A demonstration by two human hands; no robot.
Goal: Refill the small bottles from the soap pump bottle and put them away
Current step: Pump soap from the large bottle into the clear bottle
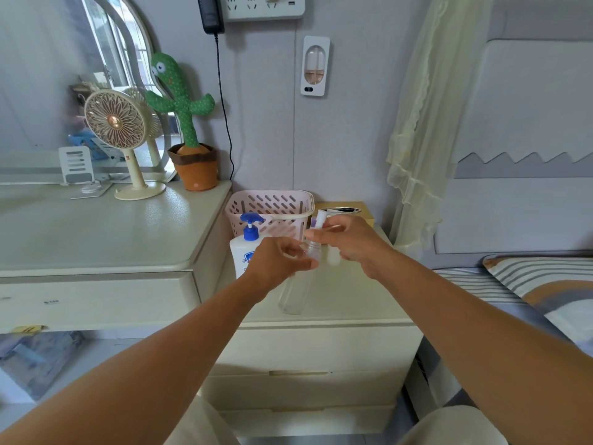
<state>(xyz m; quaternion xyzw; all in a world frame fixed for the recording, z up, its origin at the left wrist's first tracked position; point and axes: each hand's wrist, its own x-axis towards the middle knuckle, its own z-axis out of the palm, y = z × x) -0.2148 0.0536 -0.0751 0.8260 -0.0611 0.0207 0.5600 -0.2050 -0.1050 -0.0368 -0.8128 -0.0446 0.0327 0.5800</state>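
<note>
Pale grey walls close in a bedroom corner, where a low cream bench (353,300) with drawers stands between a higher bench (96,232) on the left and a bed (500,284) with striped bedding on the right. Over the low bench both bare arms reach forward. The left hand (277,263) grips the small clear bottle (295,293) by its upper part, fingers (288,250) curled round it, so that the bottle hangs tilted with its base toward the person; it looks see-through all the way down. The right hand (351,244) meets it from the other side, its fingers (316,234) pinching the bottle's top, and a white nozzle piece (321,217) shows just above them. Just beside the left hand, partly behind it, stands the soap pump bottle (240,255), white with a blue pump. A small white bottle (333,259) stands under the right hand. At the back of the low bench sits a pink slotted basket (272,202), with a wooden tissue box (348,207) beside it. On the higher bench are a cream fan (115,123) and a green cactus toy (181,101) in front of a mirror (48,91).
</note>
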